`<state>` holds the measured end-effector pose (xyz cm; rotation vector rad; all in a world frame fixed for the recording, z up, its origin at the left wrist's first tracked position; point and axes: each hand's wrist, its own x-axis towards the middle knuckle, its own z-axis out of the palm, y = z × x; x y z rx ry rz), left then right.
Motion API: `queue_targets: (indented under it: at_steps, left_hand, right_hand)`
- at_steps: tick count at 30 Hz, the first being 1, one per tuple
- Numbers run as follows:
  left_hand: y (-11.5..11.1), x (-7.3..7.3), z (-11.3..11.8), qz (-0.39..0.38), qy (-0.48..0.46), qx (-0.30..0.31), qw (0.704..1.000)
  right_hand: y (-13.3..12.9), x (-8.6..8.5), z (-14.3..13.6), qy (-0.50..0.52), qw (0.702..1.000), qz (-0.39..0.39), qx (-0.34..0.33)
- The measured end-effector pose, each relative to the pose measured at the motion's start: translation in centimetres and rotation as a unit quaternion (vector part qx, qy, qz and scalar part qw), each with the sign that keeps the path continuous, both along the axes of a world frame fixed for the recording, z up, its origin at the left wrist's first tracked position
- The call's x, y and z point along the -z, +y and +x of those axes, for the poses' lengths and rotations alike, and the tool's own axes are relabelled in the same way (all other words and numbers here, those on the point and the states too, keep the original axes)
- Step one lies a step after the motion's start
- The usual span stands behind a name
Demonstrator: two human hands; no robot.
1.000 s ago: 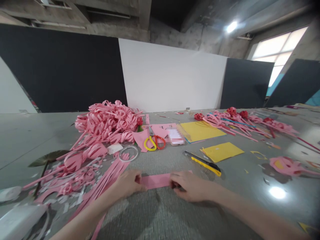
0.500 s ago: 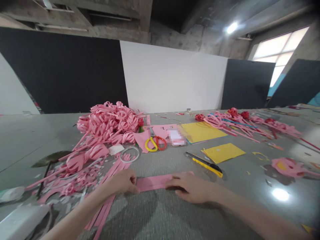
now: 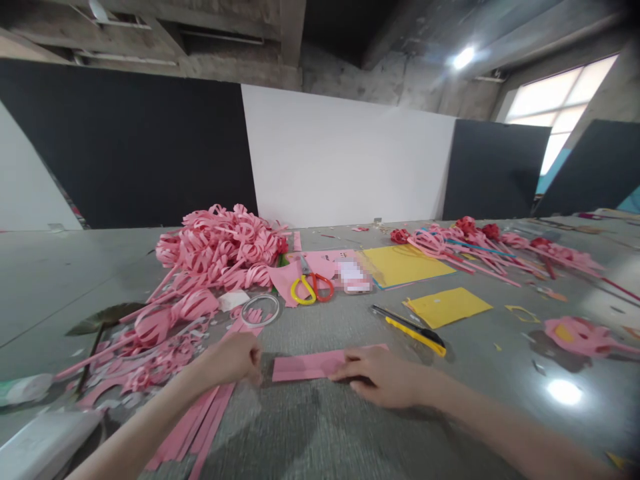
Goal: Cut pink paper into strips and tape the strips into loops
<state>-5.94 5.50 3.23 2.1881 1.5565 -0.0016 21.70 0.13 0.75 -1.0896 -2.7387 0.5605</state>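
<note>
A pink paper strip (image 3: 303, 365) lies flat on the grey table in front of me. My right hand (image 3: 385, 377) holds its right part down, fingers bent over it and thumb tucked below. Left of the strip and apart from it, my left hand (image 3: 233, 360) is closed with its fingers bent together. A faint, blurred, see-through shape shows under those fingers, too unclear to name. Beneath and beside my left forearm lie several long pink strips (image 3: 217, 417). A roll of clear tape (image 3: 260, 310) rests on their far end.
Beyond are scissors (image 3: 311, 287) with yellow and red handles, a phone (image 3: 354, 275) and yellow sheets (image 3: 407, 263). A yellow utility knife (image 3: 413, 331) lies beside a yellow folded piece (image 3: 450, 307). Pink paper loops (image 3: 220, 247) are heaped at left; paper flowers (image 3: 465, 233) lie at right.
My left hand has come off the strip's left end and moved left, baring that end. My right hand stays on the strip.
</note>
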Motion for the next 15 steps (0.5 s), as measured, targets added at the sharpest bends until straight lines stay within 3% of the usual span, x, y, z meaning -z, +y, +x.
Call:
queue_targets:
  at_steps: [3,5,8,12,15]
  left_hand:
    - [-1.3,-1.1,1.6,0.072,-0.016,-0.012,0.997]
    - [-2.4,-1.0,3.4,0.118,-0.053,0.001,0.992]
    - [-3.8,0.6,5.9,0.095,-0.095,0.055,0.989]
    - [-4.0,2.9,7.4,0.078,-0.061,0.01,0.995]
    - [-3.4,3.3,7.6,0.068,-0.038,-0.013,0.997]
  right_hand:
    - [0.1,0.3,0.0,-0.002,1.0,0.014,-0.002]
    - [0.1,0.5,-0.1,-0.005,0.999,0.031,-0.007]
    - [0.1,0.8,-0.2,-0.011,0.998,0.062,-0.007]
    - [-0.1,1.4,-0.4,0.0,0.996,0.086,-0.001]
    - [-0.4,2.0,-0.8,0.03,0.995,0.093,0.016]
